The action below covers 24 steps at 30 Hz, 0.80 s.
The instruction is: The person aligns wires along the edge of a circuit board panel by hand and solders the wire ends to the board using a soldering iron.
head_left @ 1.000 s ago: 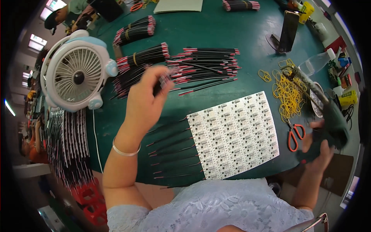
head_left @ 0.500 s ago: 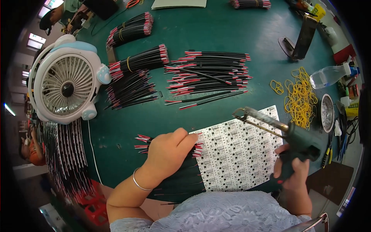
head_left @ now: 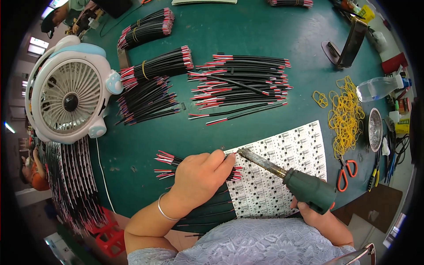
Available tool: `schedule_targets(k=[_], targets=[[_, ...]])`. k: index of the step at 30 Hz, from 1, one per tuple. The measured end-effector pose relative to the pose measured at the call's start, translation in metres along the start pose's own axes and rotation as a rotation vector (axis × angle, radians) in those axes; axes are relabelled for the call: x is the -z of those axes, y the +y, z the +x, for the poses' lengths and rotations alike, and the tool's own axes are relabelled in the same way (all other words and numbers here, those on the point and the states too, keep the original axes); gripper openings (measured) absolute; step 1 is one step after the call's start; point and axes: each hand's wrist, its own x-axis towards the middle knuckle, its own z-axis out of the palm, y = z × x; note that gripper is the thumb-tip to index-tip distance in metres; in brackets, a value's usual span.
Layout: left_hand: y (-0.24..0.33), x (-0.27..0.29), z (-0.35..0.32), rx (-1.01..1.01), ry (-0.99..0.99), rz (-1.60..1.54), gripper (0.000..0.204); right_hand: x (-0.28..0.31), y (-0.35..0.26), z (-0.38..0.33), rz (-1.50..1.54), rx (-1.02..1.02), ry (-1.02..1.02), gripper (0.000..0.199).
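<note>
A bundle of short black wires with red and white stripped ends (head_left: 173, 158) is in my closed left hand (head_left: 198, 179). Its thumb and fingertips pinch at the upper left corner of a white circuit board panel (head_left: 279, 176), which carries rows of small parts. My right hand (head_left: 310, 215) is wrapped round a dark green soldering gun (head_left: 311, 189). The gun's metal tip is at that corner, right beside my left fingertips; whether it touches the wire is too small to tell. Thin dark wires run leftward from the panel's left edge, below my left hand.
Loose wires (head_left: 240, 84) lie mid-table, with banded wire bundles (head_left: 165, 64) left of them. A white fan (head_left: 70, 101) stands at left. On the right are yellow rubber bands (head_left: 346, 115), orange-handled cutters (head_left: 342, 174), a metal bowl (head_left: 374, 130) and a plastic bottle (head_left: 377, 88).
The soldering gun has swung left and down, bringing its tip to the panel's corner by my left fingers. My left hand has shifted slightly right. The orange-handled cutters have come into sight.
</note>
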Motion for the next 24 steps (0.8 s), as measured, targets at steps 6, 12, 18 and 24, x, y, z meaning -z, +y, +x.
schedule_targets(k=[6, 12, 18, 24], targets=[[0.001, 0.001, 0.0, 0.015, -0.012, -0.002, 0.024, -0.001, 0.007, -0.002, -0.07, 0.017, -0.017, 0.033], [-0.001, 0.0, 0.001, 0.015, -0.012, -0.019, 0.022, -0.003, 0.005, -0.003, -0.034, 0.0, 0.011, 0.036], [-0.002, 0.001, 0.001, 0.018, -0.018, -0.018, 0.022, 0.006, -0.01, 0.008, -0.414, 0.286, -0.027, 0.043], [-0.002, 0.001, 0.002, 0.024, -0.019, -0.024, 0.022, 0.008, -0.002, 0.001, -0.194, 0.153, -0.008, 0.028]])
